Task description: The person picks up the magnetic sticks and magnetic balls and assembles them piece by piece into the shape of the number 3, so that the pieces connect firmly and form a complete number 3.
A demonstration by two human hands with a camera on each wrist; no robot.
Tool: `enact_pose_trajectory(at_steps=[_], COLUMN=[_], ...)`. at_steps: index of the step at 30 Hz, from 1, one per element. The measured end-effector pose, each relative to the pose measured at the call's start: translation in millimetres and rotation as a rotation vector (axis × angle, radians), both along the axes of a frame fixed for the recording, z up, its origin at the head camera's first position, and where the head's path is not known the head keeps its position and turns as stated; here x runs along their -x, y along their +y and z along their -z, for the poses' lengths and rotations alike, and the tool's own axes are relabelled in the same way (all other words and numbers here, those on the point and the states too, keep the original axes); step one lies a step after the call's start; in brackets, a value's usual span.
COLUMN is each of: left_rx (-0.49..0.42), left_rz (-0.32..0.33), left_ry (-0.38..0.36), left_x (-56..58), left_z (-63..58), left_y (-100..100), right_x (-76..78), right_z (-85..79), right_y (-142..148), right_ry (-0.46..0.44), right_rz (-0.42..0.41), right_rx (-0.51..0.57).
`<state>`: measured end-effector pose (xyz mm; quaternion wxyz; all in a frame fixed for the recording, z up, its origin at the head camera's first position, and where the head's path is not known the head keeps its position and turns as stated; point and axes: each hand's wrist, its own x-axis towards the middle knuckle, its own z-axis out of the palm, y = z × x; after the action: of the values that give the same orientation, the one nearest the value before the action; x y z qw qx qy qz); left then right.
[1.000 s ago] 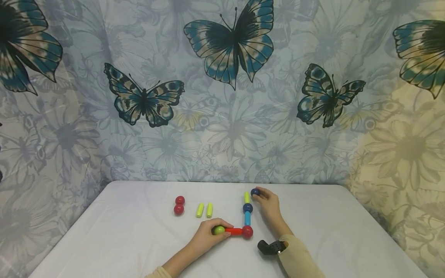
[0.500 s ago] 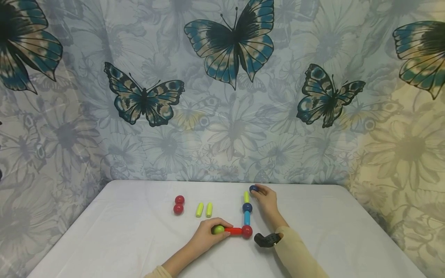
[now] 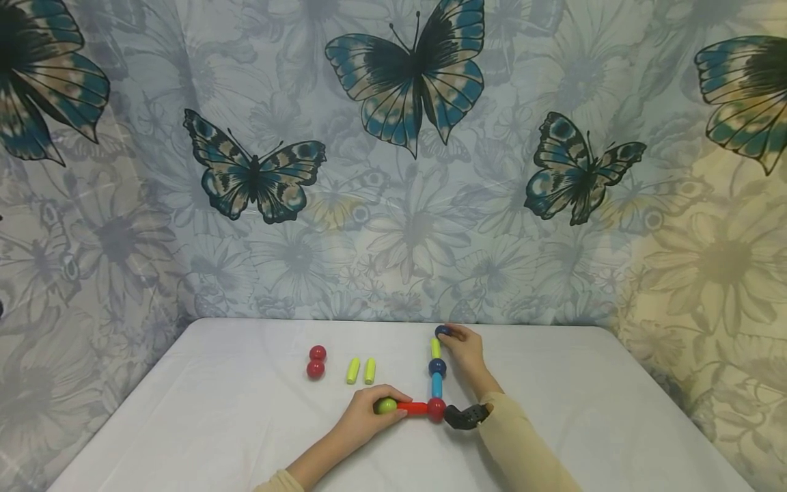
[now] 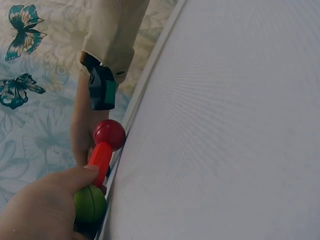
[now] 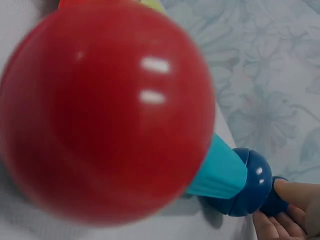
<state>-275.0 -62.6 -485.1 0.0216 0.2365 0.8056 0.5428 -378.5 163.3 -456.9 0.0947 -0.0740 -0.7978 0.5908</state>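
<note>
Green ball (image 3: 386, 406) sits gripped in left hand (image 3: 359, 416), navy ball (image 3: 440, 331) in right hand (image 3: 467, 350), both hands half-closed.

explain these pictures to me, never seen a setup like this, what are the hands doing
No robot here: this is a person working bare-handed. The wide picture comes from a camera worn on the head; the others come from one on each wrist. On the white table, balls and rods form an L: green ball, red rod, red corner ball, light blue rod, dark blue ball, yellow-green rod. The left hand grips the green ball and red rod. The right hand pinches a second dark blue ball by the yellow-green rod's far end; I can't tell whether they touch. Two more red balls and two more yellow-green rods lie to the left.
</note>
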Motion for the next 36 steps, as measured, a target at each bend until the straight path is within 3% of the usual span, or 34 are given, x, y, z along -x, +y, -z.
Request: enact_pose_trajectory(at_steps=[22, 36], left_rx=[0.011, -0.006], left_rz=[0.001, 0.004], left_ry=[0.027, -0.001], left_x=[1.1, 1.1], left_z=[0.6, 1.9], left_y=[0, -1], right_x=[4.0, 2.3], right_z=[-1.5, -0.6], right_y=[-18, -16], right_ry=[-0.012, 0.006], right_rz=[0.008, -0.006], right_rx=[-0.014, -0.059])
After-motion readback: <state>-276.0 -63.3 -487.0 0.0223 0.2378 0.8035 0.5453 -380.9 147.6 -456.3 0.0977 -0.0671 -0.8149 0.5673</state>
